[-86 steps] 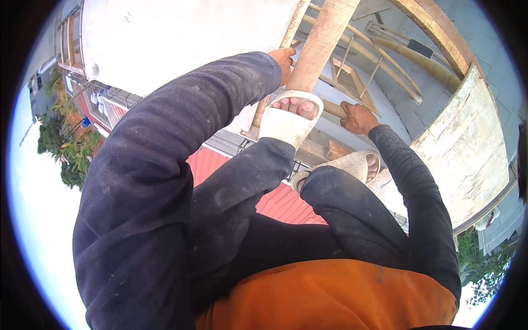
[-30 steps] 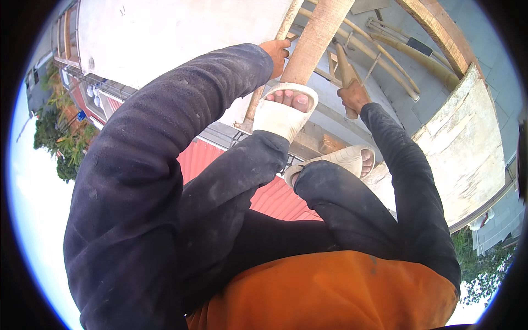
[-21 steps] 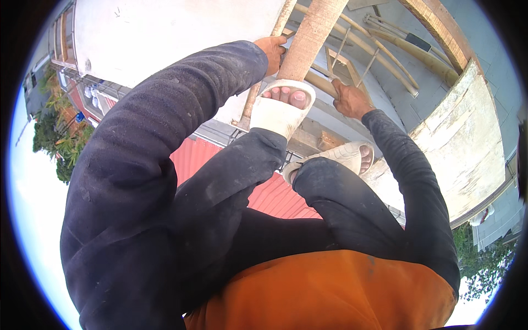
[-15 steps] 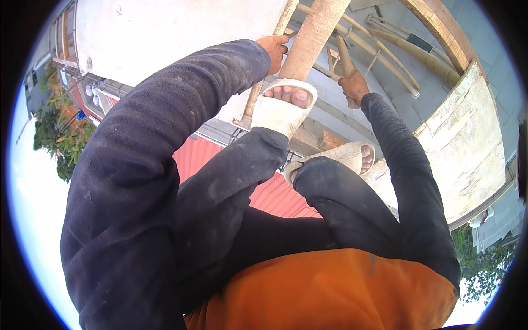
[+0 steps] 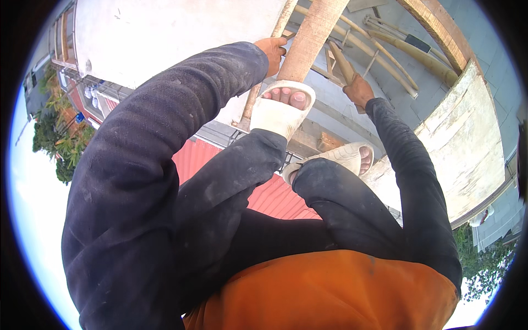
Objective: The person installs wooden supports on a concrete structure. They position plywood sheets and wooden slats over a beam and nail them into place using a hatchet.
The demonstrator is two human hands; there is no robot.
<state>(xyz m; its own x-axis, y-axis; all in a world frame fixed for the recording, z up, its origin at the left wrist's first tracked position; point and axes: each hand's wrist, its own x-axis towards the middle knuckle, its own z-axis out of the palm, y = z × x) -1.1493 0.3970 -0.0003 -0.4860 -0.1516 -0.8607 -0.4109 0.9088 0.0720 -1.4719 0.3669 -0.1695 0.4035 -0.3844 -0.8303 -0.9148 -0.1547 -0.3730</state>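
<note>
My left hand (image 5: pixel 271 55) is closed around a thin wooden batten (image 5: pixel 286 17) along the edge of a large white panel (image 5: pixel 176 33). Its fingertips curl out of full sight on the far side. To the right, my right hand (image 5: pixel 359 91) grips the near end of a short wooden piece (image 5: pixel 343 63), which slants up and to the left. Between my hands runs a wider wooden plank (image 5: pixel 311 38). One foot in a pale slide sandal (image 5: pixel 279 114) rests at the plank's near end; the other sandal (image 5: pixel 338 157) is further right.
Bamboo poles (image 5: pixel 421 56) and a long-handled tool (image 5: pixel 415 42) lie below on grey flooring. A timber-edged, worn panel (image 5: pixel 462 143) stands at the right. Beneath my legs is a red corrugated roof (image 5: pixel 286 195), with a drop and trees (image 5: pixel 58 135) to the left.
My right hand has shifted slightly right and down, and the wooden piece in it now leans further left. My left hand keeps its place on the batten.
</note>
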